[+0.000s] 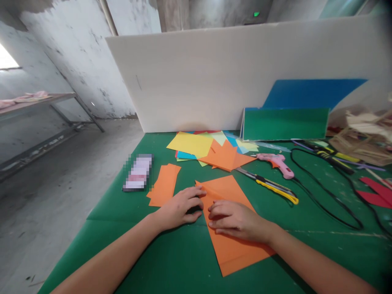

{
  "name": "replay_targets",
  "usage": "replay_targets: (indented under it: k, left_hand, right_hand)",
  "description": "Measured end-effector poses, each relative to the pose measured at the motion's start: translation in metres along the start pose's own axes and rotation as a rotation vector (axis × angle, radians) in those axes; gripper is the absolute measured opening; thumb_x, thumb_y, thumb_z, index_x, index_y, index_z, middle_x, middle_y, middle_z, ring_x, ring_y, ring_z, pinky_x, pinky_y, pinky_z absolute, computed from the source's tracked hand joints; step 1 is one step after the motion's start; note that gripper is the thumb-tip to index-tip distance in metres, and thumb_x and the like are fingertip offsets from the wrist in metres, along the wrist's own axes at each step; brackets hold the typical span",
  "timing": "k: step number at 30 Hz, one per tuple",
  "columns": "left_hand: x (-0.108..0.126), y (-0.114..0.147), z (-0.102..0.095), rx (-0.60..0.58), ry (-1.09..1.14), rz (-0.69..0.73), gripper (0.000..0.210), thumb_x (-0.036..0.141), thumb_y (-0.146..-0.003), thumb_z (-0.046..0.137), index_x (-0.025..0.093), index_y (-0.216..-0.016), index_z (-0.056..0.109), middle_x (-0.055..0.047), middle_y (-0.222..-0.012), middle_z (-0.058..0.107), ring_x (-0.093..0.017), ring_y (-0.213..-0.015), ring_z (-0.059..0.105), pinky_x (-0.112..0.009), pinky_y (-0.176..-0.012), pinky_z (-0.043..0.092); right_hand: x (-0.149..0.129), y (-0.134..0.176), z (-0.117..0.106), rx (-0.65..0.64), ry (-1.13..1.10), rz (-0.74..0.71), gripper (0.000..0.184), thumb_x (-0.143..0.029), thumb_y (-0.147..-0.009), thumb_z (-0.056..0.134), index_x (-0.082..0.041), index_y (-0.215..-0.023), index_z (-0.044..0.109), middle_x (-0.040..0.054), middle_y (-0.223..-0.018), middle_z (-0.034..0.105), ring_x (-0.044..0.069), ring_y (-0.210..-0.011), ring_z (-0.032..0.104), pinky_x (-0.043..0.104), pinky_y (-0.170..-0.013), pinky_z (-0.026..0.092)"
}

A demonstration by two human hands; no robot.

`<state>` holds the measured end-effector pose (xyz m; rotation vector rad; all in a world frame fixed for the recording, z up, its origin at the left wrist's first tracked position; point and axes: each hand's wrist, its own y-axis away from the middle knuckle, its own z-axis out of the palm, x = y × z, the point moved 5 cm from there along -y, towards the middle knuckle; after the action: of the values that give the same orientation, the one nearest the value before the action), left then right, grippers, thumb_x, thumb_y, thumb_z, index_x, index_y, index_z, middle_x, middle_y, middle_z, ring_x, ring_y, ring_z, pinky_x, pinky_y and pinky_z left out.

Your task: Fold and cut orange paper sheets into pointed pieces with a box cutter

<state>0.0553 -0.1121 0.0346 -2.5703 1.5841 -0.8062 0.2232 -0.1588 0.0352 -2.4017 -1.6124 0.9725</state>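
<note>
An orange sheet of paper (241, 253) lies at a slant before me, with a crease along its lower edge and a raised corner at its upper left. My left hand (183, 206) is at the sheet's left edge, fingertips touching the paper near that corner, thumb and fingers apart. Across the middle of the sheet rests my right hand (234, 218), its fingers loosely bent and lying on the paper. Just left of my left hand are several cut orange strips (165, 183). More orange paper pieces (228, 157) lie beyond the sheet.
Beyond are coloured papers (190, 143), a yellow utility knife (275, 190) and a pink glue gun (275, 161) with a black cord (330, 212). A phone (139, 173) lies left. A white board (196, 81) stands behind, with a green panel (284, 124) before it.
</note>
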Motion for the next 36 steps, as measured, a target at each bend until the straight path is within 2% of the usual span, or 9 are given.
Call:
replay_targets:
  k: [15,21,24,28,32,36]
  left_hand:
    - [-0.001,0.0,0.001,-0.026,0.024,-0.028,0.01,0.025,-0.089,0.057,0.02,-0.096,0.062,-0.01,-0.133,0.056,-0.023,-0.128,0.048,-0.039,-0.109,0.039]
    - [-0.001,0.0,0.0,-0.037,0.011,-0.081,0.025,0.027,-0.087,0.061,0.02,-0.111,0.057,-0.01,-0.135,0.054,-0.023,-0.129,0.048,-0.04,-0.111,0.038]
    - [0.003,-0.002,-0.001,-0.065,-0.018,-0.103,0.024,0.026,-0.093,0.053,0.02,-0.117,0.055,-0.01,-0.135,0.054,-0.023,-0.128,0.049,-0.041,-0.11,0.039]
    - [0.005,-0.004,-0.001,-0.062,-0.069,-0.125,0.022,0.016,-0.098,0.038,0.02,-0.112,0.055,-0.008,-0.134,0.054,-0.02,-0.131,0.045,-0.041,-0.113,0.034]
    - [0.006,-0.006,0.0,-0.068,-0.125,-0.129,0.022,0.015,-0.097,0.037,0.021,-0.108,0.055,-0.008,-0.139,0.049,-0.022,-0.134,0.041,-0.043,-0.112,0.034]
    - [0.008,-0.007,0.0,-0.093,-0.164,-0.123,0.024,0.015,-0.097,0.035,0.02,-0.113,0.053,-0.01,-0.141,0.047,-0.023,-0.135,0.04,-0.045,-0.114,0.031]
  right_hand:
    - [-0.001,0.0,-0.001,0.001,0.008,-0.001,0.015,-0.021,-0.094,0.055,-0.019,-0.099,0.069,0.0087,-0.1,0.067,0.02,-0.102,0.056,0.036,-0.092,0.046]
    - [-0.001,0.0,0.0,0.009,0.001,0.006,0.015,-0.021,-0.094,0.055,-0.019,-0.099,0.069,0.0093,-0.097,0.067,0.02,-0.1,0.057,0.036,-0.09,0.047]
    - [-0.001,0.0,-0.001,0.016,-0.009,0.015,0.014,-0.021,-0.094,0.056,-0.019,-0.097,0.07,0.0088,-0.097,0.067,0.019,-0.099,0.057,0.035,-0.089,0.047]
    - [0.0,-0.001,-0.001,0.005,-0.032,0.042,0.013,-0.022,-0.094,0.056,-0.02,-0.096,0.069,0.0078,-0.098,0.067,0.018,-0.099,0.058,0.034,-0.091,0.046]
    - [0.001,-0.001,-0.001,0.01,-0.048,0.051,0.013,-0.023,-0.094,0.056,-0.02,-0.098,0.069,0.0086,-0.1,0.067,0.019,-0.101,0.058,0.034,-0.091,0.046]
    - [0.001,0.0,0.0,0.01,-0.061,0.052,0.014,-0.023,-0.094,0.055,-0.019,-0.099,0.068,0.0097,-0.1,0.067,0.02,-0.103,0.058,0.035,-0.088,0.047]
